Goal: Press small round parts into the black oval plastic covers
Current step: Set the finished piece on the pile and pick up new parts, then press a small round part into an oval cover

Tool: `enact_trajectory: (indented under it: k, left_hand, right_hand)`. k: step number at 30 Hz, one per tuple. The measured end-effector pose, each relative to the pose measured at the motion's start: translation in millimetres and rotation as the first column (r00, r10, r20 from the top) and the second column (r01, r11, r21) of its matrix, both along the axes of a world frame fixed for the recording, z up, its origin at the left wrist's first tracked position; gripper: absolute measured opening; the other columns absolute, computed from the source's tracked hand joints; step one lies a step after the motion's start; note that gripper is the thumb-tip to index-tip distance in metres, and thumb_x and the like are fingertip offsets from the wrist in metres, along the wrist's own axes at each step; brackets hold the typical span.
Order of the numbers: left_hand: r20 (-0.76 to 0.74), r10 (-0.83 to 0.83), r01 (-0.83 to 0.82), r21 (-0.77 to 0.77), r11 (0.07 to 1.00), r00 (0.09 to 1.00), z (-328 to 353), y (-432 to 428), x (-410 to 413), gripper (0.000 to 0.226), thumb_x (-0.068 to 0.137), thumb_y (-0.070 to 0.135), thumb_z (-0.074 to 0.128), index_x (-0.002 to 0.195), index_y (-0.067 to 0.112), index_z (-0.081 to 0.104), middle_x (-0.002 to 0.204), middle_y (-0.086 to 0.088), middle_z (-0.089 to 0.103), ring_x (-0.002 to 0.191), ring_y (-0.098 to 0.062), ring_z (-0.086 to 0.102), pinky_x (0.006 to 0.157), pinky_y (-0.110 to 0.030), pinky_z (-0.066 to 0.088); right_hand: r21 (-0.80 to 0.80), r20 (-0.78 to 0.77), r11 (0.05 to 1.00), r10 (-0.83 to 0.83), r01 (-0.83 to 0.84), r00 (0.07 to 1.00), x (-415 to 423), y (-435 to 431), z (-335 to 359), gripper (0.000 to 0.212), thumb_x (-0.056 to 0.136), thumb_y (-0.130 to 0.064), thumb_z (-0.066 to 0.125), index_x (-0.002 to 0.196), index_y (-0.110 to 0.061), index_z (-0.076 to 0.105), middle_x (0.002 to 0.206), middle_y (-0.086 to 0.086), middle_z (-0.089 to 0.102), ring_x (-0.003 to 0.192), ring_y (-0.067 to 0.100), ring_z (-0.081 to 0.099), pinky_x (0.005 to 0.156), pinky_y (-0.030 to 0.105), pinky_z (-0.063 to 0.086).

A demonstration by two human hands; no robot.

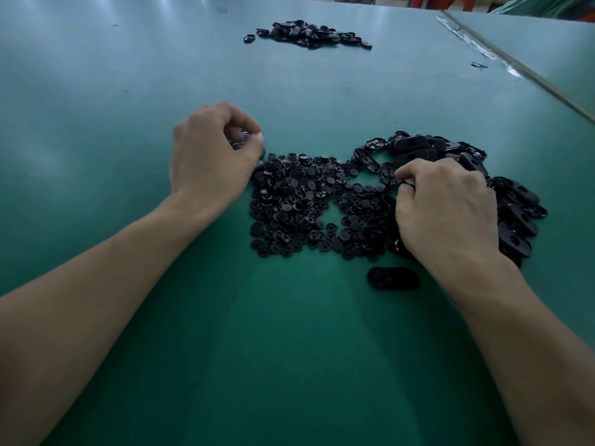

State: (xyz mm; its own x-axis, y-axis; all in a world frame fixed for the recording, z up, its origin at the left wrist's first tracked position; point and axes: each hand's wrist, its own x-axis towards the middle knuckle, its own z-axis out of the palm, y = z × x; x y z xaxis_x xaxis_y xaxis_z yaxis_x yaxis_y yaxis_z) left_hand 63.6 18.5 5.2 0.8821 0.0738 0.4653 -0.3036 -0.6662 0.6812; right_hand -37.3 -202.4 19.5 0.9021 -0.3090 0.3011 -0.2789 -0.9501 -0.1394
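Note:
A spread of small round black parts (309, 204) covers the green table in front of me. To its right lies a heap of black oval covers (457, 156). My left hand (212, 156) sits at the spread's upper left corner, its curled fingers holding a few small round parts. My right hand (444, 204) rests where the two heaps meet, fingers curled round an oval cover that is mostly hidden under them. One oval cover (393, 278) lies alone just in front of my right wrist.
A second heap of black covers (309, 33) lies far back on the green table (289, 349). A seam with a metal strip (515, 66) runs diagonally at the right, with a small black scrap (479, 65) beside it.

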Motion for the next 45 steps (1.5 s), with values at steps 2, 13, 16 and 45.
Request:
enact_trajectory:
  k: [2,13,16,45]
  left_hand:
    - [0.035,-0.052,0.053,-0.030,0.998,0.998,1,-5,-5,0.005,0.083,0.030,0.069,0.081,0.033,0.066,0.063,0.016,0.060,0.054,0.004,0.051,0.060,-0.018,0.039]
    - [0.090,-0.360,0.371,-0.200,0.907,0.929,2,-30,-33,0.006,0.086,0.022,0.074,0.085,0.025,0.069,0.058,0.007,0.060,0.048,-0.002,0.048,0.054,-0.009,0.037]
    - [0.073,-0.432,0.437,-0.217,0.873,0.899,1,-34,-38,0.010,0.085,0.030,0.075,0.094,0.024,0.072,0.066,0.007,0.066,0.052,-0.004,0.048,0.056,-0.011,0.038]
    - [0.093,-0.574,0.578,-0.229,0.783,0.814,-1,-32,-36,0.030,0.079,0.011,0.080,0.105,0.023,0.071,0.086,0.010,0.074,0.066,-0.003,0.062,0.056,-0.012,0.043]
  right_hand:
    - [0.027,0.005,0.999,0.022,-0.022,1.000,0,0,-1,0.032,0.099,-0.018,0.048,0.126,-0.022,0.064,0.121,0.014,0.063,0.110,0.041,0.056,0.092,0.046,0.045]
    - [0.223,0.347,0.943,0.158,-0.245,0.924,3,4,4,0.029,0.091,0.003,0.061,0.111,-0.015,0.073,0.108,0.006,0.067,0.094,0.013,0.058,0.085,-0.004,0.029]
    - [0.297,0.488,0.869,0.218,-0.396,0.845,4,12,3,0.024,0.087,-0.001,0.068,0.103,-0.017,0.075,0.092,-0.006,0.062,0.082,0.011,0.062,0.082,0.008,0.046]
    - [0.624,0.548,0.534,0.220,-0.570,0.807,3,27,0,0.017,0.091,-0.014,0.067,0.101,-0.028,0.068,0.079,-0.006,0.072,0.074,0.015,0.070,0.068,0.033,0.057]
